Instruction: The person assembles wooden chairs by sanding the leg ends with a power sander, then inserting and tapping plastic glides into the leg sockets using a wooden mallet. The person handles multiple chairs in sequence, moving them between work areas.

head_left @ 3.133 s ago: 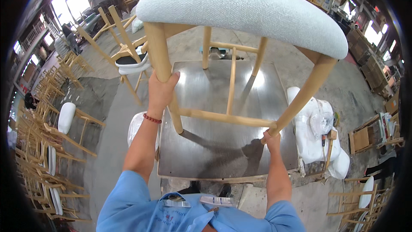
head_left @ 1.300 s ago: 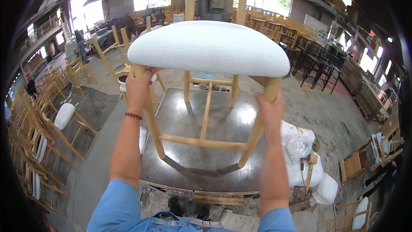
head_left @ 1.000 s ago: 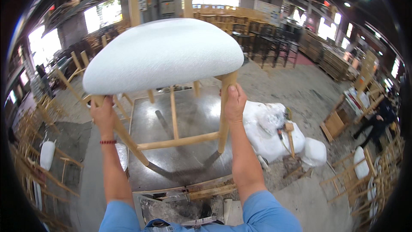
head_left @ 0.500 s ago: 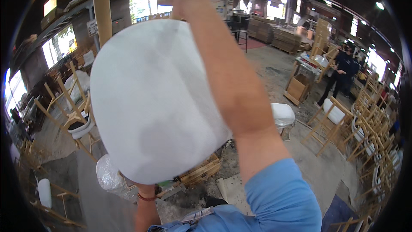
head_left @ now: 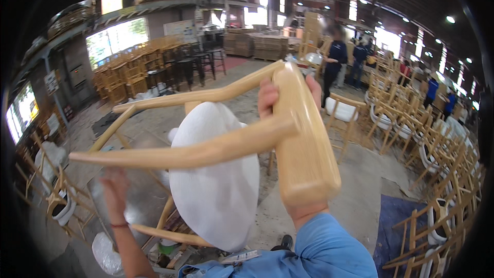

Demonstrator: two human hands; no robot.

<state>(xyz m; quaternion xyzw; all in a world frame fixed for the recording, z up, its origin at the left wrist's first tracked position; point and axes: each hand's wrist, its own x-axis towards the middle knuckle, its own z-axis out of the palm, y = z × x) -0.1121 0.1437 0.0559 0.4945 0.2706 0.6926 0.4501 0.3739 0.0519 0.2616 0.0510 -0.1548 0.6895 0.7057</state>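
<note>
Chair (head_left: 216,180) tilts sideways, its wooden backrest (head_left: 309,162) gripped by the right hand (head_left: 267,96); the left hand (head_left: 115,188) (blurred, I cannot tell its grip) is near one leg (head_left: 180,155).

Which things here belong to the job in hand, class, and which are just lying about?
In the job:
- wooden chair with white padded seat
- right hand, gripping its backrest
- left hand, blurred

Lying about:
- black bar stools
- cardboard stacks
- blue floor sheet
</note>
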